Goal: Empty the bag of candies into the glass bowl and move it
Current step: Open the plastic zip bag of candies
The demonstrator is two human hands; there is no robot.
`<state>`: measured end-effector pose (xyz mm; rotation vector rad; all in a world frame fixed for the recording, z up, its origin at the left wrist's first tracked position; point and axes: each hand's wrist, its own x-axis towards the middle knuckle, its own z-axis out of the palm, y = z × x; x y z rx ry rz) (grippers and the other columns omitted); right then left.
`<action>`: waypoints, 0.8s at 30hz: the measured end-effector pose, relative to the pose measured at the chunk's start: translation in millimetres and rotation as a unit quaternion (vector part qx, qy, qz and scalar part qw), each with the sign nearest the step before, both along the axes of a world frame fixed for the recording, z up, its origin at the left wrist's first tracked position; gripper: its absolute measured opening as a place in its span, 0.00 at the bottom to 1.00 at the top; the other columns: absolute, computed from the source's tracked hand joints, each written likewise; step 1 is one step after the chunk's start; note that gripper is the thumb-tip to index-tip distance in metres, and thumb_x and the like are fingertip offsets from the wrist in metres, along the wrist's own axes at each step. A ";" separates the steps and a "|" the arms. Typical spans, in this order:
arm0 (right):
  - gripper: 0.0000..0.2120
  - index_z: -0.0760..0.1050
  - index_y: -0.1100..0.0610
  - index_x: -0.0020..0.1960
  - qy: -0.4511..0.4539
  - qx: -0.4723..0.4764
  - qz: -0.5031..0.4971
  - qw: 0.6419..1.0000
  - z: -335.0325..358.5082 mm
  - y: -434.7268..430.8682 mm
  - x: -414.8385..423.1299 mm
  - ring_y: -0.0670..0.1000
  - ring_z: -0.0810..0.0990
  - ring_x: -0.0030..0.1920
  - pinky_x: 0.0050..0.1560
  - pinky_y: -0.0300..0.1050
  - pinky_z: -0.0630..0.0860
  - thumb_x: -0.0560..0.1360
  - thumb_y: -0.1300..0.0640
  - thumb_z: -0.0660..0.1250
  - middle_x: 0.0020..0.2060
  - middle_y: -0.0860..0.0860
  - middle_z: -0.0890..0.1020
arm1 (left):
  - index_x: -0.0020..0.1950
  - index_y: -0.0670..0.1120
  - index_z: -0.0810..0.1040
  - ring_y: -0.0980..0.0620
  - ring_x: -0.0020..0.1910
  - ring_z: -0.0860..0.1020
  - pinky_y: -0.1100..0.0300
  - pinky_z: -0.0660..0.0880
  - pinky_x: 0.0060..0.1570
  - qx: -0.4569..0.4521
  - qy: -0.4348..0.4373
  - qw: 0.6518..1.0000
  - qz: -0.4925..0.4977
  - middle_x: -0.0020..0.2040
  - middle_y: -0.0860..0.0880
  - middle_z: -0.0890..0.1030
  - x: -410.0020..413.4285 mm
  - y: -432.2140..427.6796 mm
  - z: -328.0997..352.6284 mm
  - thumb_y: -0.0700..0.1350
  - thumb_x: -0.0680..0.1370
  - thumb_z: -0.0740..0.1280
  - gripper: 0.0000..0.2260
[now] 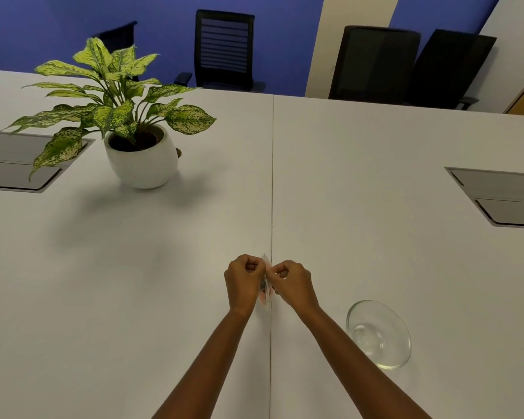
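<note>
A: In the head view, what do the fingers do?

B: The left hand (243, 281) and the right hand (291, 282) are curled into loose fists over the counter (164, 267). Both sets of fingers are pinched narrow on the bag (266, 293), one hand on each side of its top edge.

A: Where is the bag relative to the fingers?

B: It hangs directly between them and below them, seen edge-on, so it is very thin in the picture. Something pink and something dark show inside, under the fingers. I cannot tell if the bag touches the counter.

A: And the bowl (378, 334)?

B: It stands on the counter to the right of the right fingers and nearer to the person, beside the right forearm, apart from it. It is clear glass and looks empty.

A: Anything beyond the fingers?

B: Far beyond the left fingers, a plant (118, 98) in a white pot (142, 161). Grey hatches (502, 198) are set into the counter on both sides. Black chairs (224, 49) stand behind the far edge.
</note>
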<state>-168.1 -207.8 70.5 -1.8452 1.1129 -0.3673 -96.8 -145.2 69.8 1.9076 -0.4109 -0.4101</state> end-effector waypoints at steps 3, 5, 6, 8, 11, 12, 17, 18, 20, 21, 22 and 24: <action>0.12 0.78 0.67 0.44 -0.010 0.026 0.004 1.000 -0.8 2.1 -1.2 0.60 0.84 0.42 0.47 0.49 0.82 0.74 0.56 0.67 0.42 0.64 0.84 | 0.47 0.33 0.80 0.49 0.39 0.77 0.78 0.72 0.28 -0.001 0.003 1.000 0.001 0.45 0.37 0.83 3.6 -1.4 2.4 0.36 0.74 0.67 0.06; 0.11 0.78 0.67 0.44 -0.023 0.028 0.002 0.999 1.7 2.2 -0.4 0.60 0.84 0.41 0.44 0.47 0.82 0.74 0.57 0.67 0.42 0.64 0.84 | 0.48 0.34 0.79 0.50 0.40 0.77 0.77 0.72 0.28 -0.001 0.013 1.000 0.000 0.44 0.41 0.82 3.9 -2.4 2.8 0.36 0.75 0.66 0.07; 0.10 0.78 0.67 0.44 -0.029 0.026 -0.001 0.999 3.3 1.5 0.4 0.60 0.84 0.41 0.44 0.46 0.82 0.74 0.58 0.66 0.42 0.64 0.84 | 0.49 0.34 0.79 0.51 0.40 0.77 0.76 0.72 0.28 0.000 0.022 1.000 -0.005 0.43 0.43 0.81 3.2 -3.0 2.4 0.36 0.75 0.65 0.07; 0.09 0.77 0.67 0.44 -0.032 0.019 -0.004 0.999 6.4 -0.6 1.8 0.60 0.84 0.41 0.44 0.47 0.81 0.75 0.60 0.66 0.42 0.64 0.84 | 0.51 0.35 0.78 0.51 0.41 0.77 0.73 0.74 0.32 0.010 0.043 0.999 -0.021 0.43 0.45 0.80 0.6 -3.9 1.2 0.38 0.75 0.65 0.08; 0.07 0.77 0.62 0.39 -0.023 0.007 0.001 1.000 8.7 -2.0 0.9 0.58 0.83 0.40 0.44 0.47 0.80 0.74 0.62 0.65 0.41 0.63 0.84 | 0.51 0.33 0.78 0.42 0.46 0.80 0.53 0.80 0.49 0.032 0.057 0.997 -0.030 0.49 0.37 0.82 -1.6 -3.8 0.4 0.38 0.77 0.63 0.09; 0.09 0.75 0.58 0.35 -0.020 0.003 0.000 1.000 8.9 -1.9 -0.1 0.58 0.83 0.40 0.45 0.47 0.80 0.74 0.62 0.65 0.40 0.63 0.84 | 0.51 0.32 0.78 0.39 0.47 0.81 0.49 0.80 0.52 0.035 0.057 0.997 -0.033 0.49 0.35 0.82 -1.8 -3.6 0.5 0.37 0.77 0.63 0.09; 0.08 0.73 0.61 0.36 -0.032 0.020 -0.022 0.999 9.1 -4.1 -2.5 0.61 0.83 0.41 0.49 0.55 0.82 0.74 0.62 0.64 0.41 0.66 0.83 | 0.49 0.32 0.79 0.40 0.45 0.81 0.56 0.77 0.44 0.038 0.026 0.998 -0.033 0.48 0.34 0.82 -3.1 -5.3 2.8 0.37 0.76 0.63 0.09; 0.07 0.74 0.62 0.37 -0.033 0.022 -0.023 0.999 10.0 -4.6 -2.1 0.60 0.83 0.40 0.49 0.55 0.82 0.74 0.63 0.64 0.41 0.66 0.83 | 0.48 0.32 0.79 0.43 0.43 0.80 0.60 0.76 0.41 0.041 0.018 0.999 -0.032 0.48 0.35 0.83 -4.0 -6.1 3.9 0.37 0.76 0.64 0.09; 0.06 0.75 0.64 0.38 -0.038 0.025 -0.027 0.999 11.9 -5.5 -0.9 0.56 0.81 0.36 0.47 0.54 0.82 0.73 0.63 0.65 0.41 0.66 0.83 | 0.48 0.33 0.79 0.48 0.39 0.77 0.64 0.73 0.37 0.042 0.004 0.999 -0.030 0.47 0.36 0.83 -4.9 -7.5 6.0 0.38 0.77 0.64 0.08; 0.06 0.76 0.64 0.39 -0.042 0.028 -0.033 0.998 13.0 -6.4 -0.7 0.55 0.80 0.35 0.47 0.54 0.81 0.73 0.63 0.65 0.41 0.66 0.83 | 0.48 0.33 0.79 0.50 0.39 0.76 0.65 0.72 0.36 0.042 -0.003 0.999 -0.026 0.47 0.36 0.83 -4.7 -8.0 6.8 0.38 0.77 0.64 0.08; 0.06 0.75 0.64 0.38 -0.046 0.031 -0.040 0.998 14.0 -7.7 -0.7 0.55 0.80 0.35 0.46 0.53 0.81 0.73 0.63 0.66 0.41 0.66 0.83 | 0.48 0.33 0.78 0.50 0.39 0.76 0.66 0.71 0.35 0.040 -0.010 0.999 -0.019 0.47 0.36 0.83 -3.6 -7.8 7.6 0.38 0.77 0.63 0.08; 0.06 0.74 0.62 0.37 -0.051 0.036 -0.054 0.997 15.6 -11.9 -2.3 0.55 0.80 0.36 0.46 0.53 0.81 0.72 0.63 0.66 0.40 0.66 0.82 | 0.48 0.33 0.78 0.50 0.39 0.75 0.67 0.70 0.33 0.039 -0.020 0.999 -0.004 0.47 0.36 0.82 0.7 -5.9 9.7 0.37 0.77 0.63 0.08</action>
